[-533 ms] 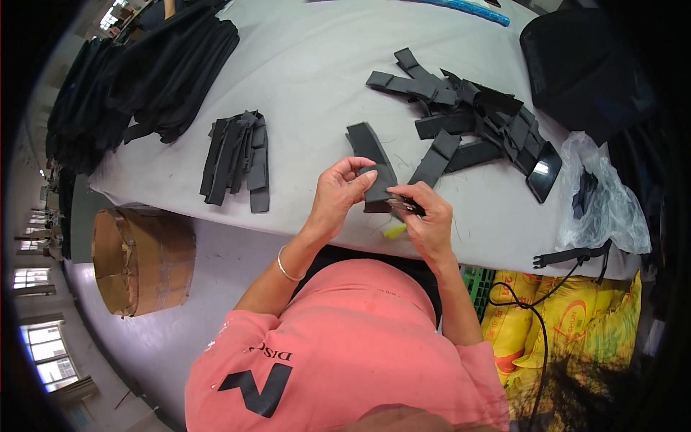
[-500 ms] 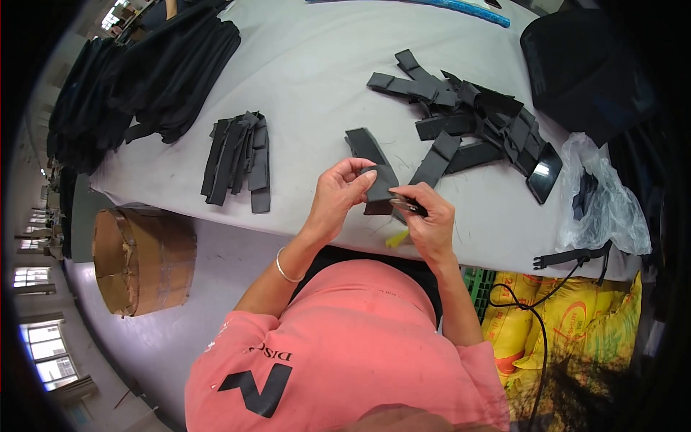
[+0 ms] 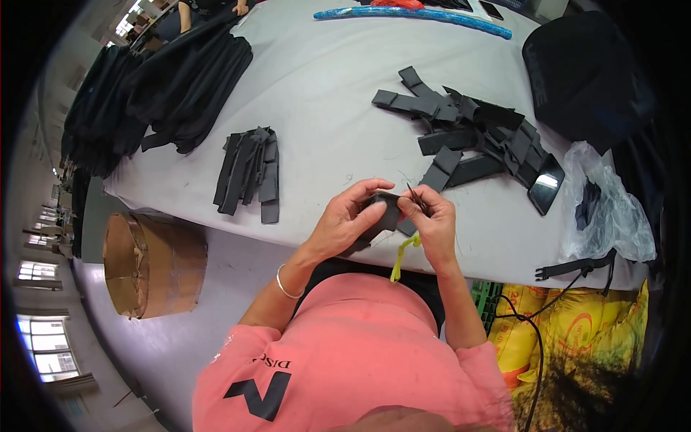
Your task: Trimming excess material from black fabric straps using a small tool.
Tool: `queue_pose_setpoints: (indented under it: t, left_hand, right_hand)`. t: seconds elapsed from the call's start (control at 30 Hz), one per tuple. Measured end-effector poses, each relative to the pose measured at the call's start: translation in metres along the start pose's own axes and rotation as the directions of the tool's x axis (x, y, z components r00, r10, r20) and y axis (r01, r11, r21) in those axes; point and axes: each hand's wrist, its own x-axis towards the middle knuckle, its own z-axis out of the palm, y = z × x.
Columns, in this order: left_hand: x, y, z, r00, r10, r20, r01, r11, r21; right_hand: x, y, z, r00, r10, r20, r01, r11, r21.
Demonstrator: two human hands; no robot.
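My left hand (image 3: 347,222) is closed on a folded black fabric strip (image 3: 386,216) at the table's near edge, thumb on top. Beside it my right hand (image 3: 434,222) grips small dark thread snips (image 3: 414,194), their points upward, and its thumb and fingertip touch the strip's right edge. A yellow-green ribbon (image 3: 400,259) hangs below the right hand. Beyond it lies a loose pile of black fabric strips (image 3: 471,133). To the left, a neater bundle of similar strips (image 3: 248,173) rests on the table.
A phone (image 3: 547,183), a clear plastic bag (image 3: 604,209) and a black buckled strap (image 3: 568,268) lie at the right. Black garments (image 3: 194,86) are heaped far left, near another person's arm (image 3: 185,16). A cardboard barrel (image 3: 169,266) stands on the floor; yellow sacks (image 3: 576,324) sit lower right.
Both hands have come slightly nearer my body. The strip is now folded in my left hand instead of stretched out on the table. The snips have turned upward, and the ribbon dangles lower.
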Motion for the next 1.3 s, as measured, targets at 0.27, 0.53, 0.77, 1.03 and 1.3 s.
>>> queue_pose_setpoints:
  t: [0.27,0.53,0.77,1.03,1.3]
  left_hand:
    - [0.009,-0.027,-0.001,0.962,-0.254,-0.100,0.209,0.922,-0.327]
    - [0.028,-0.037,-0.010,0.951,-0.298,-0.086,0.244,0.890,-0.386]
    - [0.035,-0.045,-0.007,0.930,-0.361,-0.067,0.303,0.858,-0.415]
    - [0.042,-0.052,-0.010,0.925,-0.374,-0.071,0.320,0.865,-0.386]
    - [0.041,-0.055,-0.009,0.926,-0.372,-0.069,0.318,0.863,-0.393]
  right_hand:
    - [0.011,0.016,-0.009,0.994,-0.050,-0.097,0.022,0.963,-0.270]
    - [0.031,0.001,-0.023,0.909,-0.356,0.219,0.374,0.463,-0.803]
    - [0.048,-0.003,-0.035,0.870,-0.341,0.357,0.454,0.269,-0.850]
    - [0.059,0.005,-0.040,0.869,-0.296,0.396,0.470,0.248,-0.847]
    - [0.047,0.013,-0.046,0.914,-0.310,0.261,0.367,0.361,-0.857]
